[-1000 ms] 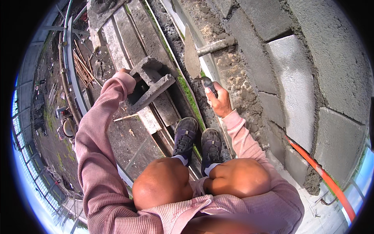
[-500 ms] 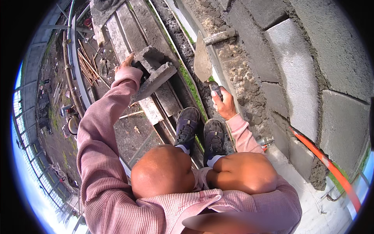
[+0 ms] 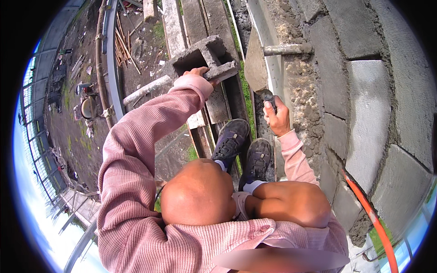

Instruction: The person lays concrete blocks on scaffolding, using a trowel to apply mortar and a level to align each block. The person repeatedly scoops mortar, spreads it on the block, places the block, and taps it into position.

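Note:
A grey hollow concrete block (image 3: 223,70) sits over the wooden planks in front of me, its open cavities showing. My left hand (image 3: 199,73) is closed on the block's near wall, fingers reaching into a cavity; some fingertips are hidden. My right hand (image 3: 278,117) grips a pointing trowel by its dark handle, near the base of the block wall. The trowel's mortar-smeared blade (image 3: 256,66) points away from me, beside a pale upright board (image 3: 266,32).
Right of me rises a block wall (image 3: 368,118) with mortar joints; an orange pipe (image 3: 375,223) runs past its near end. A short round pipe (image 3: 287,49) juts from rough mortar. My shoes (image 3: 232,139) stand on narrow planks. Poles and bamboo (image 3: 99,68) lie left.
The block has turned, and my left hand has shifted from its far left side to its near wall. My right hand still holds the trowel. The whole view has swung left.

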### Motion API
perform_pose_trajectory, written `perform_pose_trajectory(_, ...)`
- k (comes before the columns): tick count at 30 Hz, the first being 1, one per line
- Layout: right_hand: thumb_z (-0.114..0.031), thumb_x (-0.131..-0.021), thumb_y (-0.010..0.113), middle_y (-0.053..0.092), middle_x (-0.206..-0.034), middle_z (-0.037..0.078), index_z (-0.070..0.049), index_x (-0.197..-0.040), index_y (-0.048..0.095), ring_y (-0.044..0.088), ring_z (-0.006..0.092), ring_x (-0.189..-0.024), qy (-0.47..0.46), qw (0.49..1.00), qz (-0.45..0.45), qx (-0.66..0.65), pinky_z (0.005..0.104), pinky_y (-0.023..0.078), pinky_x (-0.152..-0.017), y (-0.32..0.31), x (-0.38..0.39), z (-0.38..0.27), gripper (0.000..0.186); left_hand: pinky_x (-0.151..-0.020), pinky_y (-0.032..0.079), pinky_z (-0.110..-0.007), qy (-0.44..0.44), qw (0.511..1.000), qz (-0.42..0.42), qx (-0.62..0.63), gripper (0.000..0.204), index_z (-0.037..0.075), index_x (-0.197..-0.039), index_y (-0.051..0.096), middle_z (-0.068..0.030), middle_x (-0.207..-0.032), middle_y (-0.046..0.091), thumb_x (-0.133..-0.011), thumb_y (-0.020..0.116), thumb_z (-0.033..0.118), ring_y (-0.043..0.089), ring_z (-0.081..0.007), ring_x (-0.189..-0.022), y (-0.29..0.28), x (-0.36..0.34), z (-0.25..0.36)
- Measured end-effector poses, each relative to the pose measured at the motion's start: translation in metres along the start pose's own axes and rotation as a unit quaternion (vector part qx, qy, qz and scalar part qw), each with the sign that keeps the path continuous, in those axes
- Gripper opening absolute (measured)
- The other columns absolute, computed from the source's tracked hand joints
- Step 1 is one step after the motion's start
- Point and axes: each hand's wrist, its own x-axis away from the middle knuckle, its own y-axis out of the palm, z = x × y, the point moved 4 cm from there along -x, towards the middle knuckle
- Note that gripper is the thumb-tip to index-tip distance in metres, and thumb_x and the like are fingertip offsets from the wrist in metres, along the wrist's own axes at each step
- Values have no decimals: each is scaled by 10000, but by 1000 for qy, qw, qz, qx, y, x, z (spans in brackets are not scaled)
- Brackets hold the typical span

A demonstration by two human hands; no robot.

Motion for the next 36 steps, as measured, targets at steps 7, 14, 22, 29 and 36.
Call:
perform_pose_trajectory(7,-407,-1011,631,564,-644,9,-21,-972,588,536,100,-553,-6,1000,-10,-11,295,433,-505,2,-6,0,390,-952,559,-344,12,998,-54,-6,724,142,-1408,614,-150,-1175,731,-815,828,497,717,-246,-1053,-6,-14,-4)
perform_pose_trajectory(14,-380,-1040,589,453,-678,-27,-12,-1060,544,410,51,-524,13,995,-32,-97,216,354,-457,9,1,-1,370,-1013,529,-392,-48,995,-47,77,715,140,-1341,655,-135,-1282,692,-761,858,506,666,-284,-1177,-16,-21,9)
perform_pose_trajectory(22,-455,-1031,586,477,-697,13,-20,-1049,526,448,81,-512,6,996,-37,-80,240,372,-469,12,-4,-3,439,-895,578,-384,19,996,-85,-9,575,131,-1141,737,-61,-1125,752,-658,931,378,719,-220,-1020,11,-72,12)
perform_pose_trajectory(29,-346,-1038,598,493,-712,12,-2,-1040,547,445,76,-532,10,994,-37,-101,237,384,-463,10,-6,-1,348,-970,506,-398,229,881,-125,-395,547,115,-1180,744,-85,-1159,736,-884,652,566,668,-276,-1092,-4,-92,27)
perform_pose_trajectory(36,-355,-1034,607,477,-693,3,-13,-1022,531,439,70,-525,17,992,-42,-117,232,379,-459,11,-1,4,350,-1018,477,-429,169,946,-117,-250,731,60,-1219,726,-159,-1204,709,-792,757,652,637,-315,-1158,-59,-94,8)
